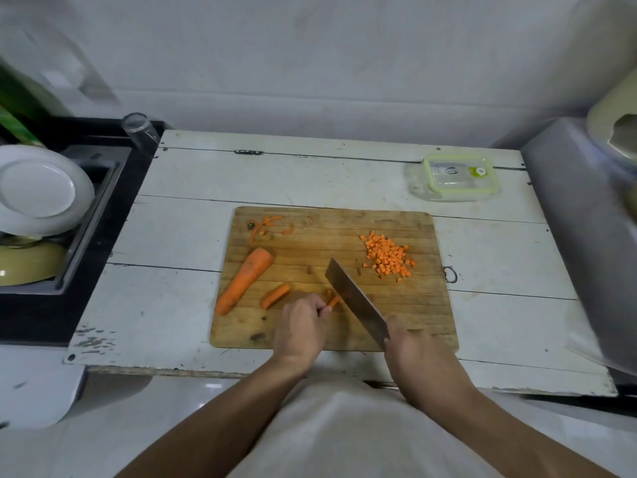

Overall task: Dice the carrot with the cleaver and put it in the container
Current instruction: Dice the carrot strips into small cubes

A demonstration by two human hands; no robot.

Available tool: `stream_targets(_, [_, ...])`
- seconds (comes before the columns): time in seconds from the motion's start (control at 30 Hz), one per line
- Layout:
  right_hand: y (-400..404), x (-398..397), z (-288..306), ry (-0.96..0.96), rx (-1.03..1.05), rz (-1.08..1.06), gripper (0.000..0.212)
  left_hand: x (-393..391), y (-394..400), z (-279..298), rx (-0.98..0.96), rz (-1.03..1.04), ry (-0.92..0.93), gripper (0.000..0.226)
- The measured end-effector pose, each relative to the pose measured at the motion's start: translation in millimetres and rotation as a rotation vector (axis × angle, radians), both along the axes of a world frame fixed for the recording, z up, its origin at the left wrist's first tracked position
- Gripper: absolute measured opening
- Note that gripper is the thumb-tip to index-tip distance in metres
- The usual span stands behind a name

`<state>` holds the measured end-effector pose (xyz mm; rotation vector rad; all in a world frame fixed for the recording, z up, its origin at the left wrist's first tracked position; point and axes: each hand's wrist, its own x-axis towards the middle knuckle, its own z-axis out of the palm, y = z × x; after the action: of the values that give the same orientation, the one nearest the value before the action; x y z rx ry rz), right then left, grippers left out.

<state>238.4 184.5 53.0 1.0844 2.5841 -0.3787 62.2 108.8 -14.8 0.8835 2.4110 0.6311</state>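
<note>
On the wooden cutting board (396, 315), my left hand (301, 327) pinches a thin carrot strip (333, 301). My right hand (413, 346) grips the handle of the cleaver (355, 300), whose blade stands just right of the strip, edge down. A large carrot piece (243, 281) lies at the board's left, with a short cut piece (275, 296) beside it. A pile of diced carrot (387, 257) sits at the board's upper right. The clear container (456, 178) with its green-rimmed lid on stands beyond the board at the back right.
Peel scraps (265, 226) lie at the board's top left corner. A sink (86, 219) to the left holds a white plate (41, 189) and a yellow bowl (31, 265); a glass (139, 131) stands behind it. A grey object (579, 215) borders the white wooden table (165, 305) on the right.
</note>
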Motion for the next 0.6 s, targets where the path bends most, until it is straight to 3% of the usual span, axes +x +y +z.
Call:
stream_targets(0.17, [-5.9, -13.4, -10.5, -0.08, 0.0, 0.091, 0.032, 1.2, 0.3, -3.7, 0.021, 0.02, -0.004, 0.022])
stream_targets(0.33, [9.0, -30.6, -11.9, 0.05, -0.045, -0.023, 0.013, 2.4, -3.5, -4.2, 0.046, 0.001, -0.022, 0.015])
stream_targets(0.6, [7.9, 0.9, 9.6, 0.057, -0.058, 0.018, 0.01, 1.5, -6.0, -3.0, 0.036, 0.06, -0.055, 0.01])
